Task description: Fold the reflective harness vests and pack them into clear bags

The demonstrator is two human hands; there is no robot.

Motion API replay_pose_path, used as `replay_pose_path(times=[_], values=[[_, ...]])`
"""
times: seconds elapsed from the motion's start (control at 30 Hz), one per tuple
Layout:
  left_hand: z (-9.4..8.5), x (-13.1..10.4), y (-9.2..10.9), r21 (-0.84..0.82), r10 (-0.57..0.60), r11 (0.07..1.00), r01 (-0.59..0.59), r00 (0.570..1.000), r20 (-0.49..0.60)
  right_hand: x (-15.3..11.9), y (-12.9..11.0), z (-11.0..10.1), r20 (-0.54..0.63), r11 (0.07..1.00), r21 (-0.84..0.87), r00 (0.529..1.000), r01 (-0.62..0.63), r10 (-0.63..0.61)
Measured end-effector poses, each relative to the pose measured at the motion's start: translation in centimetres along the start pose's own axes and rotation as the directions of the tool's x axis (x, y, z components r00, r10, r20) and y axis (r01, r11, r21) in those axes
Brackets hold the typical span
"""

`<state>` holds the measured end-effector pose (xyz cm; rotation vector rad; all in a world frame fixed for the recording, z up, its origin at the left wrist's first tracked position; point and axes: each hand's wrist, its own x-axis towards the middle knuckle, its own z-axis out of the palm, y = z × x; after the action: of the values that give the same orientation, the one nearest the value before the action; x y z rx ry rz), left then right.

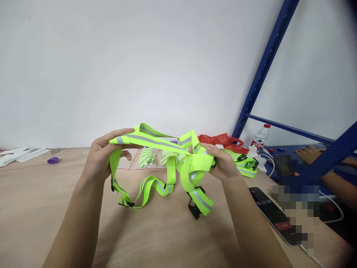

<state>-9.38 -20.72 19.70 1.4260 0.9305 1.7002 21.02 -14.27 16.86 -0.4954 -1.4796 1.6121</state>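
Note:
A neon-yellow reflective vest [156, 143] made of straps with grey stripes is stretched between my two hands above the table. My left hand [99, 156] pinches its left end between thumb and fingers. At the other end, my right hand [223, 162] grips a bunched part of the straps, its fingertips partly hidden by the fabric. Loose straps with black buckles [194, 210] hang below. Behind it, clear bags [135, 162] with rolled yellow straps lie on the table, partly covered by the vest. More yellow straps [247, 172] lie right of my right hand.
On the wooden table [41, 208] are a purple cap [52, 160], white strips [16, 154], a red plastic bag [220, 139] and a phone [275, 216] showing a timer. A blue metal frame [262, 74] stands at right. Beyond it are a bottle [261, 137] and another person's hand [308, 153].

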Motion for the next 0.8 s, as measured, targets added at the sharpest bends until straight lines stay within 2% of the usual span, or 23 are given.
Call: replay_pose_path(times=[0.13, 0.2, 0.27, 0.3, 0.37, 0.43, 0.47, 0.5, 0.6, 0.63, 0.7, 0.77, 0.8], values=[[0.0, 0.4, -0.3, 0.089, -0.015, 0.996, 0.018, 0.999, -0.038, -1.2, -1.0, -1.6, 0.057, 0.996, -0.083, 0.998, 0.022, -0.018], [-0.4, 0.6, -0.3, 0.135, -0.011, 0.991, 0.014, 1.0, -0.029, -1.6, -1.3, -2.0, 0.022, 0.984, -0.178, 1.0, 0.002, 0.002], [-1.3, 0.6, -0.2, 0.219, 0.005, 0.976, -0.006, 1.0, 0.004, -1.8, -1.7, -2.1, -0.066, 0.936, -0.352, 0.998, -0.007, -0.017], [-1.7, 0.6, -0.1, 0.292, 0.001, 0.956, -0.015, 0.999, 0.048, -1.9, -1.8, -1.9, -0.096, 0.891, -0.454, 0.995, -0.014, -0.033], [-2.5, 0.3, 0.3, 0.474, -0.075, 0.88, -0.038, 0.973, 0.218, -1.9, -2.1, -1.2, -0.1, 0.773, -0.634, 0.994, -0.034, -0.039], [-2.4, -0.1, 0.6, 0.607, -0.19, 0.788, -0.1, 0.899, 0.395, -1.9, -2.3, -0.2, -0.063, 0.645, -0.763, 0.998, -0.029, -0.03], [-1.9, -0.4, 0.7, 0.637, -0.217, 0.758, -0.138, 0.868, 0.447, -1.8, -2.3, 0.4, -0.029, 0.588, -0.809, 0.999, -0.005, -0.032], [-1.1, -0.8, 0.6, 0.652, -0.205, 0.737, -0.179, 0.86, 0.468, -1.8, -2.4, 1.1, 0.012, 0.535, -0.844, 0.999, 0.031, -0.039], [2.4, -1.9, 0.0, 0.67, -0.019, 0.667, -0.325, 0.892, 0.451, -1.9, -2.3, 2.9, 0.156, 0.429, -0.892, 0.988, 0.139, 0.006], [3.6, -2.2, -0.3, 0.662, 0.034, 0.646, -0.38, 0.881, 0.472, -2.0, -2.2, 3.4, 0.191, 0.411, -0.897, 0.981, 0.163, 0.029], [5.6, -2.7, -0.9, 0.621, 0.077, 0.625, -0.473, 0.83, 0.553, -2.2, -2.2, 4.0, 0.237, 0.381, -0.902, 0.97, 0.201, 0.048], [6.7, -2.9, -1.3, 0.581, 0.071, 0.632, -0.512, 0.785, 0.615, -2.4, -2.2, 4.3, 0.266, 0.369, -0.899, 0.964, 0.237, 0.03], [6.9, -2.9, -1.4, 0.571, 0.064, 0.641, -0.513, 0.777, 0.626, -2.5, -2.2, 4.3, 0.272, 0.371, -0.894, 0.962, 0.25, 0.007]])
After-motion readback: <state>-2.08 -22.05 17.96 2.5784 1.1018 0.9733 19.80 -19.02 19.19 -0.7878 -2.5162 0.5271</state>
